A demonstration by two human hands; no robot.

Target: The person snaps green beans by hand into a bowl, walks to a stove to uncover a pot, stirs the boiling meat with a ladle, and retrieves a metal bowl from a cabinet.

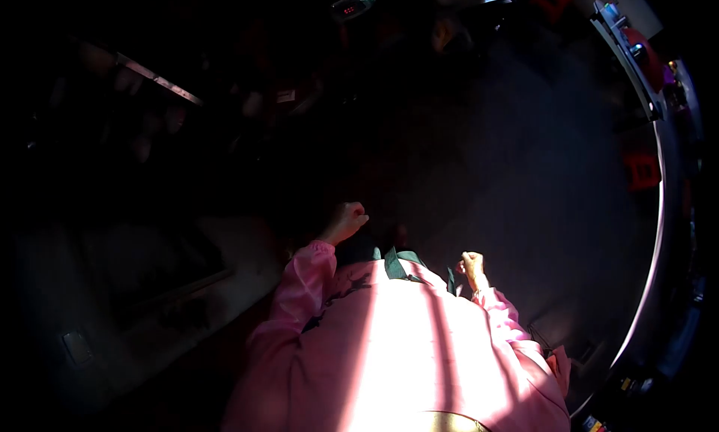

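Observation:
Both my arms reach forward in pink sleeves, below a dark part of the room. My left hand (pixel 349 221) is curled into a fist left of centre, with nothing showing in it. On the other side, my right hand (pixel 472 268) is also closed, its fingers bent in, and no held thing shows. A dark green strap or cloth (pixel 401 262) lies across my front between the hands. It is apart from the left hand; a dark green end (pixel 451 281) hangs close by the right hand. Bright sunlight stripes cover my pink top (pixel 404 350).
A dark grey floor (pixel 539 177) spreads ahead and to the right. Along the right runs a curved pale edge (pixel 658 230), with a cluttered bench (pixel 629 54) above. A pale surface (pixel 82 305) stands at left. A device with red digits (pixel 350 9) is at the top.

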